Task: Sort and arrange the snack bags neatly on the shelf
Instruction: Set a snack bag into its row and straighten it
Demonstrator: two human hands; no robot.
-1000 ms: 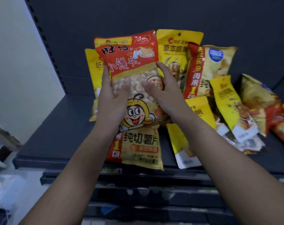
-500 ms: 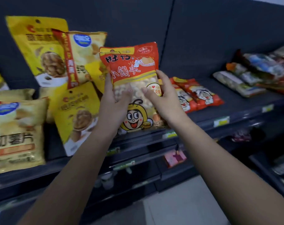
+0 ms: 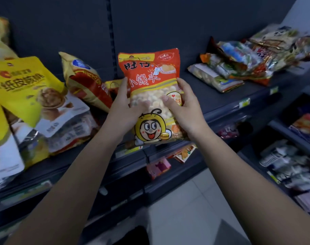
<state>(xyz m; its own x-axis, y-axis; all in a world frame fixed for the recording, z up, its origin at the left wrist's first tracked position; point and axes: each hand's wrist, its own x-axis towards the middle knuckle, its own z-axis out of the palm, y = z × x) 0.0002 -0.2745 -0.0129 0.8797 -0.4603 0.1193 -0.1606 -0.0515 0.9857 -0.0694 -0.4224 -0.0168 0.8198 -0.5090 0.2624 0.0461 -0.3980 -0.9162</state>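
An orange snack bag point(image 3: 150, 80) with a cartoon face and small round biscuits is held upright in front of the dark shelf point(image 3: 226, 110). My left hand point(image 3: 123, 110) grips its left edge and my right hand point(image 3: 184, 106) grips its right edge, thumbs on the front. Yellow walnut bags point(image 3: 25, 89) and a yellow-red chip bag point(image 3: 83, 82) lean in a loose pile at the left. A heap of mixed snack bags point(image 3: 242, 62) lies on the shelf at the right.
A bare stretch of shelf lies behind the held bag, between the two piles. Lower shelves point(image 3: 156, 167) below hold small pink and orange packets. More goods point(image 3: 292, 165) fill shelves at the lower right. Pale floor tiles point(image 3: 186, 209) show beneath.
The view and both hands have swung right along the shelf with the orange bag. The yellow pile has slid to the left edge and the mixed heap at the right has come closer.
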